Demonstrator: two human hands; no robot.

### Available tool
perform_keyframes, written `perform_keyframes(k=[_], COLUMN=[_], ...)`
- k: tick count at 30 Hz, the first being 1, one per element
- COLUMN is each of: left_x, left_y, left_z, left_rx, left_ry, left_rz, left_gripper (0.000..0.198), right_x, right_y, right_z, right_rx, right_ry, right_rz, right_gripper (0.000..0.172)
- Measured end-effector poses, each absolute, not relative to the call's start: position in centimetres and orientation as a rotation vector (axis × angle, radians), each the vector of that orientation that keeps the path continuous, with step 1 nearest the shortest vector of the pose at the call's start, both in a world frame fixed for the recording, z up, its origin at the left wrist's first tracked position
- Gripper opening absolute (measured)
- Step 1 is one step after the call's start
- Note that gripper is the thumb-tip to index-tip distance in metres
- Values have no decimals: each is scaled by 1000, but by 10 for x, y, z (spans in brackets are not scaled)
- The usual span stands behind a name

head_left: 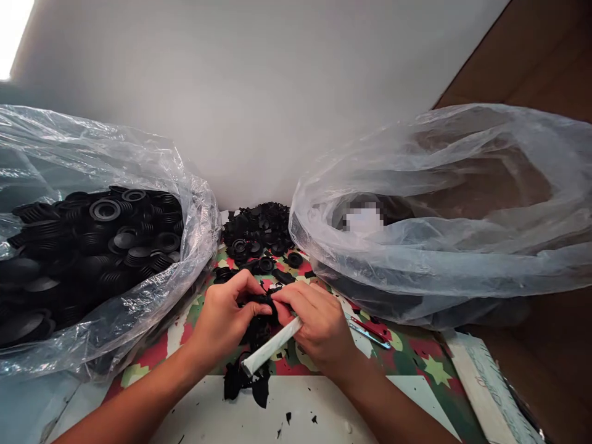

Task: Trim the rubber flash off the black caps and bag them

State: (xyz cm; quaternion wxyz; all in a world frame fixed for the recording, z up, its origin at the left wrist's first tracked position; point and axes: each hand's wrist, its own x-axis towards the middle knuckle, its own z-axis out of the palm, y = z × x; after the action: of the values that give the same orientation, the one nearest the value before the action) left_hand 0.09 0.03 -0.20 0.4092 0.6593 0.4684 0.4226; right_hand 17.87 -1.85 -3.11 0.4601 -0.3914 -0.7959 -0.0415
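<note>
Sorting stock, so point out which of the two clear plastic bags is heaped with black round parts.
The left bag: black ribbed discs fill it to the mouth. The right bag sags, dark only along its bottom.

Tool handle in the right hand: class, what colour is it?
White, in the head view: tool handle in the right hand; left hand pinches a black piece.

We get soft, even indoor light, strongest from a blown-out patch (12,31) far left. Glare streaks on the left bag (194,209) and right bag (462,185). Sharp left hand (224,317) and right hand (321,327), no motion blur. Edges bend, wide-angle. A pixelated block (363,217) in right bag.
</note>
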Motion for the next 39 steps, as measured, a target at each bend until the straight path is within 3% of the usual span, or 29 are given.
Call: perform_keyframes(k=[12,17,28,35,39], left_x=[-3,-4,-5,-3,-1], left_y=[-3,-1,-1,-2,-8], left_z=[0,-4,-11,-13,-6], left_rx=[1852,1973,2240,2374,2264], left_ry=[1177,1175,1175,1183,1093], left_rz=[1064,1137,1077,1063,1155], left_gripper=[13,19,23,21,20], right_x=[186,182,176,170,180], right_y=[-9,-15,-20,-22,-10], right_z=[-33,-27,-31,-36,-35], right_rx=[-1172,-1008,-882,-1038,-1202], right_ry=[-1796,-1776,-1994,-2034,-1788], right_rz=[-91,55,-104,-110,44], right_gripper=[20,21,20,28,19])
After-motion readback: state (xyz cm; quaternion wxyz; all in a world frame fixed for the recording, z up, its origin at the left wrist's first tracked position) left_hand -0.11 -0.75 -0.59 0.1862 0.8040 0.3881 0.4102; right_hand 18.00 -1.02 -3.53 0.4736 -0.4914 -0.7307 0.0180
